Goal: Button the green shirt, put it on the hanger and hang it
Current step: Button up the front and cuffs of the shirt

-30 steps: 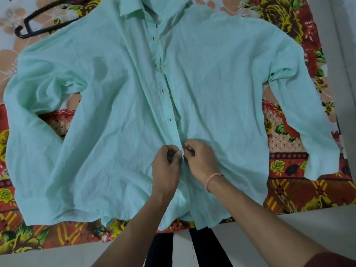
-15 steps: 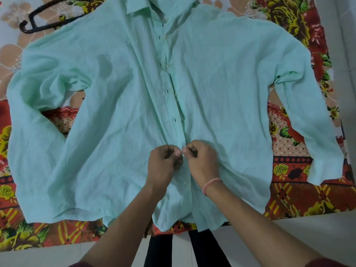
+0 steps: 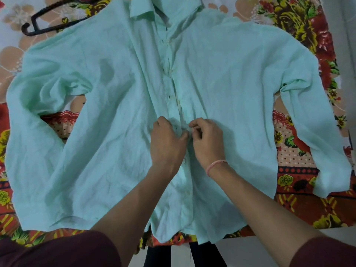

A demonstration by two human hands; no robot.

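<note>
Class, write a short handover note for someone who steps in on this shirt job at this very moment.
Left hand and right hand both pinch the front strip of the green shirt at mid-height, working a button. The shirt lies flat, front up, on a flowered sheet. The black hanger lies beyond the shirt's shoulder, untouched.
Done: a button just below the hands looks fastened.
Left: the buttons above the hands up to the collar are open; then hanger, then hanging.
</note>
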